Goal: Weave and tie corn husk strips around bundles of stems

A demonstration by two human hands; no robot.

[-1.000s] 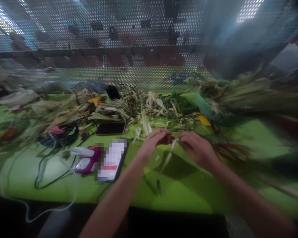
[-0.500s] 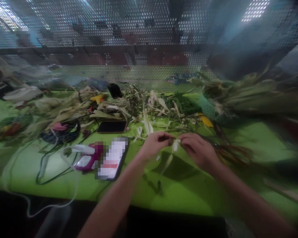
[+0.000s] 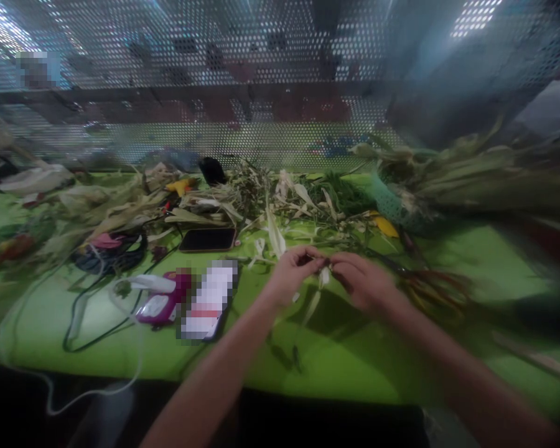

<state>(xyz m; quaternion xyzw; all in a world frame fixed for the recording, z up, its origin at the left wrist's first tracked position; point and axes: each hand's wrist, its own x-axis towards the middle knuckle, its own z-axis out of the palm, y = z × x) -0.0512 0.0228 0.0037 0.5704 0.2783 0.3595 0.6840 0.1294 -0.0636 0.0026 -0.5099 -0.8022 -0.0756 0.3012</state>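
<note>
A small pale piece of husk (image 3: 325,276) hangs between my hands over the green table (image 3: 336,373), with a thin strip trailing below it. The fingers of my left hand (image 3: 296,269) are pinched at its upper left side. My right hand (image 3: 364,281) has its fingers pressed together at the upper right of the same piece. The fingertips of both hands nearly meet, and the exact grip between them is blurred. A larger upright pale husk leaf (image 3: 274,234) is just beyond my left hand.
Dried husks (image 3: 205,214) heap along the back. A lit phone (image 3: 210,302), dark phone (image 3: 208,239), purple device (image 3: 164,302) and cables lie left. A green basket (image 3: 394,202) with long leaves stands back right, before a perforated metal screen (image 3: 242,62).
My right hand has shifted slightly left, and its fingertips are closer to those of my left hand. The whole view has moved a little.
</note>
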